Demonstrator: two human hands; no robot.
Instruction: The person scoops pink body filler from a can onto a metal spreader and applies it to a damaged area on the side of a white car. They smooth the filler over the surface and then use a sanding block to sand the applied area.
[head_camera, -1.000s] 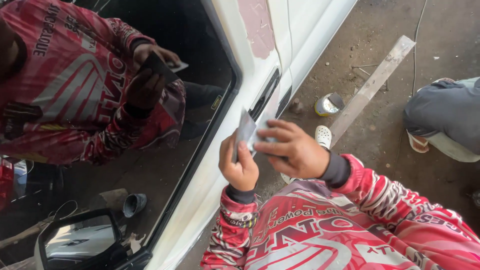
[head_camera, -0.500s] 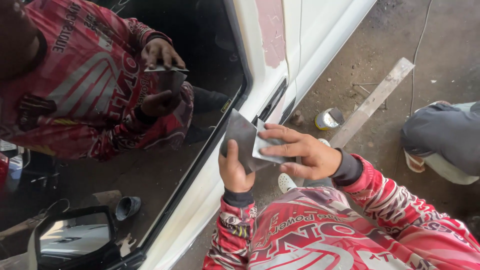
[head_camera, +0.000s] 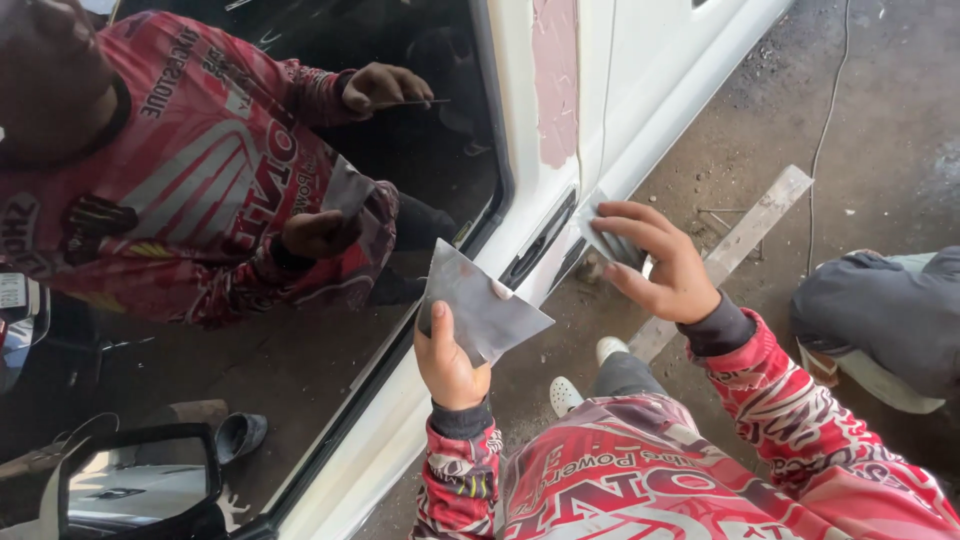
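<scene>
Metal plate (head_camera: 480, 312), grey, thin and roughly square with sharp corners, sits tilted in the left hand (head_camera: 447, 360), pinched at its lower edge between thumb and fingers, just beside the white car door (head_camera: 560, 230). The right hand (head_camera: 660, 270) grasps a smaller flat spreader blade (head_camera: 608, 240), its fingers curled over it, the blade pressed against the door just below the dark door handle recess (head_camera: 540, 245).

Risks, as I judge them: the plate is held only at one corner, so it could tip or slip out of that grip; its pointed corner is close to the painted panel and the window glass (head_camera: 300, 250) and might scratch them. The blade edge, dragged at a steep angle, could gouge the pinkish filler patch (head_camera: 555, 80) above the right hand.

Beyond the right hand lie a wooden plank (head_camera: 740, 240) and a thin cable (head_camera: 830, 120) on rough concrete.
</scene>
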